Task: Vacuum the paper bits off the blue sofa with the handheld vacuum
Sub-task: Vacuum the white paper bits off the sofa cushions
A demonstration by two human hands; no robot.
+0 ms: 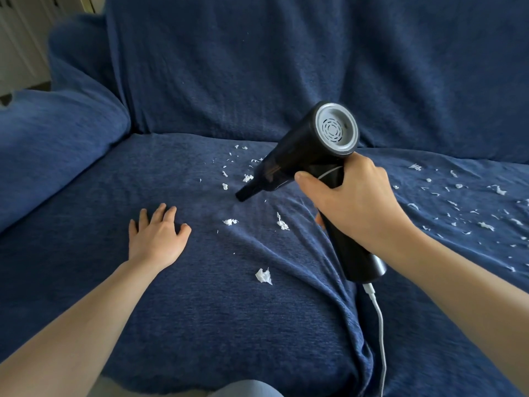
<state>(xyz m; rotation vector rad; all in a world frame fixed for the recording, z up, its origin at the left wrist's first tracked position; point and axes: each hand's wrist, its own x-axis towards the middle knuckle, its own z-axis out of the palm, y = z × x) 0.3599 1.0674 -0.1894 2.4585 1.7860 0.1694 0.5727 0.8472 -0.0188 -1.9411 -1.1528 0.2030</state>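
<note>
My right hand (pixel 355 202) grips the handle of the black handheld vacuum (pixel 303 156). Its narrow nozzle (pixel 243 194) points down-left and touches the blue sofa seat (pixel 200 310) amid white paper bits (pixel 247 177). More bits lie nearer me: one (pixel 230 222), another (pixel 282 223) and a larger scrap (pixel 264 275). Many small bits (pixel 469 207) are scattered over the right seat. My left hand (pixel 157 233) rests flat on the seat, fingers spread, left of the nozzle.
A white cable (pixel 379 325) hangs from the vacuum's handle base toward the seat's front edge. The sofa cover is wrinkled in folds (pixel 300 253) below the vacuum. The left armrest (pixel 57 144) and backrest (pixel 286 67) bound the seat.
</note>
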